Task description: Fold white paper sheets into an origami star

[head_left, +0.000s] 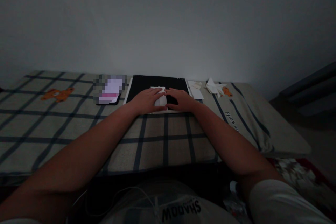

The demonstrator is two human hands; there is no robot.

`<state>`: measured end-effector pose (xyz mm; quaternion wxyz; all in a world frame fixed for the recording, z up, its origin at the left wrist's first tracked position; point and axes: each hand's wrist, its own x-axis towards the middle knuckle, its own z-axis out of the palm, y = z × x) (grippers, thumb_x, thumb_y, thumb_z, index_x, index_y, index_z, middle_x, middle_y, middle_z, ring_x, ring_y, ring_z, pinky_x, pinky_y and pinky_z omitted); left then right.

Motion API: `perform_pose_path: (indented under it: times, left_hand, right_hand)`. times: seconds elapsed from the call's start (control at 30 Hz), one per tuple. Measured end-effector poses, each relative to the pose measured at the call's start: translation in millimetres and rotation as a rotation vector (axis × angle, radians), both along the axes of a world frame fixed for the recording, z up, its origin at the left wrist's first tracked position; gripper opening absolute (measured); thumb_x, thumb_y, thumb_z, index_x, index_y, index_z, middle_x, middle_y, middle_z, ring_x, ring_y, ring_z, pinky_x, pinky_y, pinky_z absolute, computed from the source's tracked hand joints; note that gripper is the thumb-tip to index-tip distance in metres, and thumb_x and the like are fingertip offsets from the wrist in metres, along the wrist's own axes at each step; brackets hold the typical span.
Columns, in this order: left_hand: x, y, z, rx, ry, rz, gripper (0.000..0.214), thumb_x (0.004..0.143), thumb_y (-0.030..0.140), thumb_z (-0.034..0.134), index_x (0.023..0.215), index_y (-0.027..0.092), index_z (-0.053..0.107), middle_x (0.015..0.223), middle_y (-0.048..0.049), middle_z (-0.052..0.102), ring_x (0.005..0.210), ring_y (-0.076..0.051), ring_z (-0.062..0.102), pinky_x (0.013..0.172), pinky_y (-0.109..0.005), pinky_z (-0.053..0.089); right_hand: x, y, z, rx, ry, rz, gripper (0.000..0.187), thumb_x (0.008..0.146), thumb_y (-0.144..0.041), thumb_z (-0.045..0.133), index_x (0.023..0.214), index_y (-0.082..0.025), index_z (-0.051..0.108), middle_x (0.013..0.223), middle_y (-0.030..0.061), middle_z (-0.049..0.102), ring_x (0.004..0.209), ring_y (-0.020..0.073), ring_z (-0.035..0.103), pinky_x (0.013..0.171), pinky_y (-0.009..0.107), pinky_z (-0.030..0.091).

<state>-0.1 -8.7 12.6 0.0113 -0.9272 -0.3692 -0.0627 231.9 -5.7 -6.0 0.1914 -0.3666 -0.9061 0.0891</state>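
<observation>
A small piece of folded white paper lies on a black flat board or pad with white edges. My left hand rests over the paper's left side, its fingers stretched across it and the thumb apart near the bottom edge. From the other side my right hand reaches in, fingertips and thumb at the paper's right edge, with black surface showing between them. The two hands' fingertips nearly meet. Part of the paper is hidden under my left hand.
A lit phone, partly blurred out, lies left of the pad. Loose white paper and crumpled paper lie to the right. The checked cloth runs back to a grey wall. A white cable hangs near my body.
</observation>
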Motion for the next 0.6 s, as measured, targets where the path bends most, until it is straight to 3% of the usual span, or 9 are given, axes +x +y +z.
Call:
perform_pose_path:
  times: [0.1, 0.37, 0.6]
  left_hand:
    - [-0.2, 0.0, -0.1, -0.012, -0.006, 0.001, 0.082, 0.088, 0.074, 0.041, 0.151, 0.022, 0.037, 0.157, -0.011, 0.037, 0.142, -0.029, 0.037, 0.116, -0.041, 0.025]
    - [-0.3, 1.4, -1.3, -0.01, 0.024, 0.014, 0.087, 0.088, 0.075, 0.04, 0.152, 0.016, 0.035, 0.157, -0.0143, 0.035, 0.143, -0.03, 0.035, 0.117, -0.04, 0.025]
    - [-0.9, 2.5, -3.8, -0.005, 0.029, 0.018, 0.084, 0.088, 0.075, 0.039, 0.151, 0.019, 0.036, 0.158, -0.013, 0.035, 0.144, -0.028, 0.033, 0.117, -0.04, 0.024]
  right_hand:
    - [0.8, 0.1, 1.1, 0.025, 0.037, 0.035, 0.059, 0.086, -0.047, 0.063, 0.137, -0.02, 0.054, 0.146, 0.0138, 0.052, 0.137, 0.0269, 0.046, 0.113, 0.049, 0.035]
    - [2.8, -1.4, 3.5, 0.099, 0.031, 0.078, 0.034, 0.086, -0.039, 0.063, 0.114, -0.021, 0.071, 0.136, 0.0119, 0.06, 0.128, 0.0272, 0.053, 0.107, 0.048, 0.041]
    - [3.2, -1.8, 4.3, 0.075, 0.012, 0.07, 0.032, 0.088, -0.037, 0.061, 0.116, -0.024, 0.071, 0.133, 0.0094, 0.063, 0.124, 0.0259, 0.056, 0.105, 0.048, 0.042]
